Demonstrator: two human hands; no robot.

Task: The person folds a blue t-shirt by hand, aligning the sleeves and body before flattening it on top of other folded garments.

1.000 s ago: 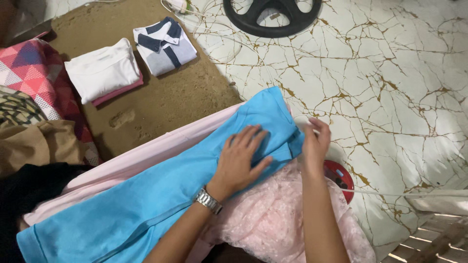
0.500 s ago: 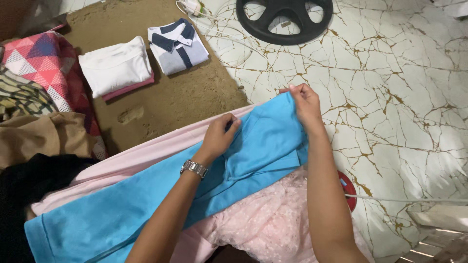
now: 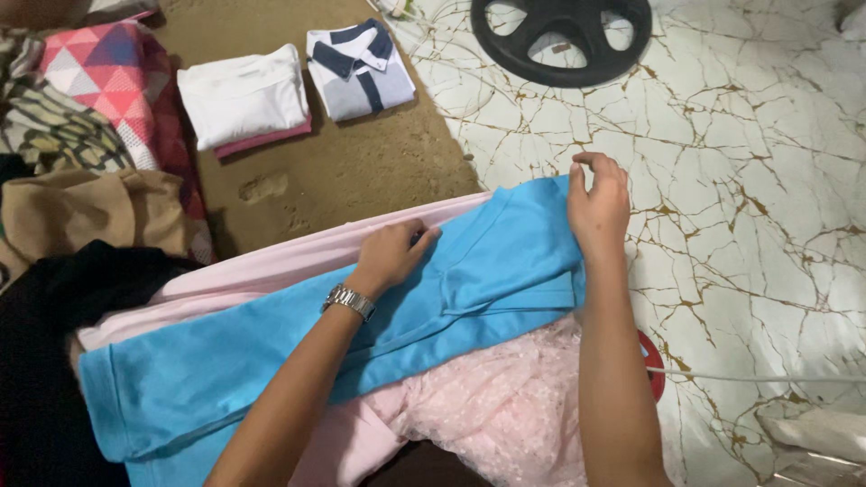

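A: Left hand [image 3: 390, 254] is pressing on the blue garment [image 3: 361, 338], fingers curled at its upper edge. Wristwatch [image 3: 350, 301] showing.

B: Right hand [image 3: 597, 206] is resting on the garment's far corner, fingers loose. Pink lace fabric [image 3: 496, 410] is lying beneath; folded shirts [image 3: 298, 86] are sitting on the brown mat [image 3: 352, 171].

A folded white shirt [image 3: 242, 97] and a folded collared grey shirt [image 3: 359, 70] are being seen at eleven o'clock, a black wheel-shaped ring [image 3: 559, 38] at one o'clock, patterned cloths [image 3: 86, 99] at ten o'clock.
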